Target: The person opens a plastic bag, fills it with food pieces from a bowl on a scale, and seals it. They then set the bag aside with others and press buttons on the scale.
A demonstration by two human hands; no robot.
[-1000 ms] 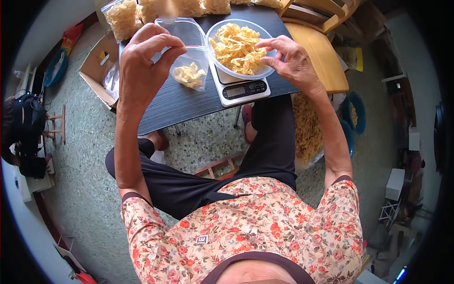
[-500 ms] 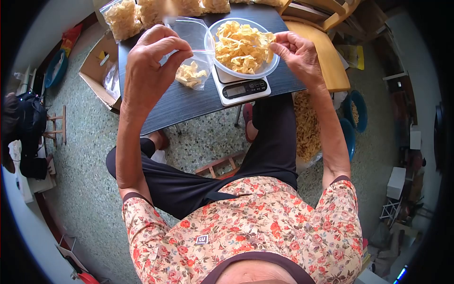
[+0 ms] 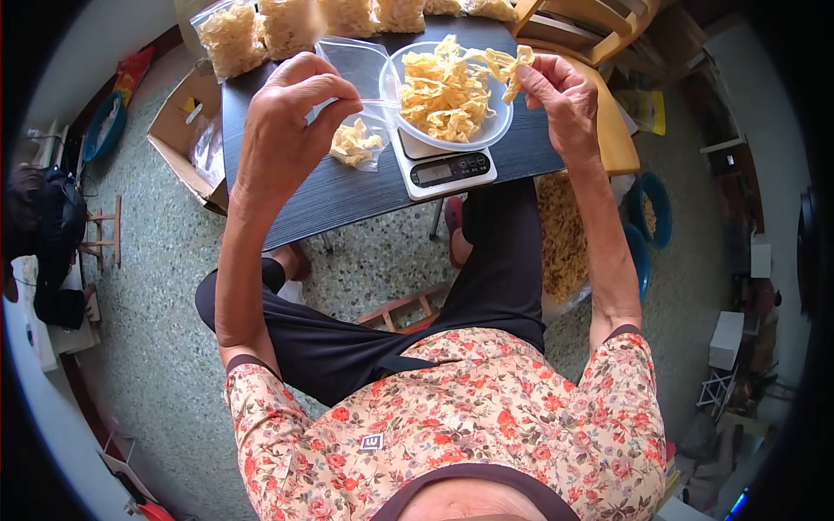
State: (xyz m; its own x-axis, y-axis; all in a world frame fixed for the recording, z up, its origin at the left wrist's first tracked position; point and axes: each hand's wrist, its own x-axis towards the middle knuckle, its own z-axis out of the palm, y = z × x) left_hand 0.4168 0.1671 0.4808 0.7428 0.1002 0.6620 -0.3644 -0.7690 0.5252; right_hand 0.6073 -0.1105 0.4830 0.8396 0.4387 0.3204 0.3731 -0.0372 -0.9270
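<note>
My left hand (image 3: 294, 126) pinches the rim of a clear zip bag (image 3: 354, 62), whose mouth is spread beside the bowl. A small heap of pale yellow dried strips (image 3: 354, 143) lies at the bag's bottom. In my right hand (image 3: 566, 102), thumb and fingers grip a few dried strips (image 3: 506, 68), lifted at the right rim of a translucent plastic bowl (image 3: 502, 128). More of the same strips (image 3: 443, 95) are piled in that bowl. Under it stands a white kitchen scale (image 3: 447, 171); its display is too dim to read.
Several filled bags (image 3: 291, 26) line the far edge of the dark table (image 3: 300, 213). A wooden chair (image 3: 612, 130) stands at the right. Below it are a large bag of brownish pieces (image 3: 565, 234) and blue basins (image 3: 660, 213). A cardboard box (image 3: 174, 148) sits left.
My right hand has drawn a few strips up and to the right, out of the pile. My left hand stays on the bag, shifted slightly.
</note>
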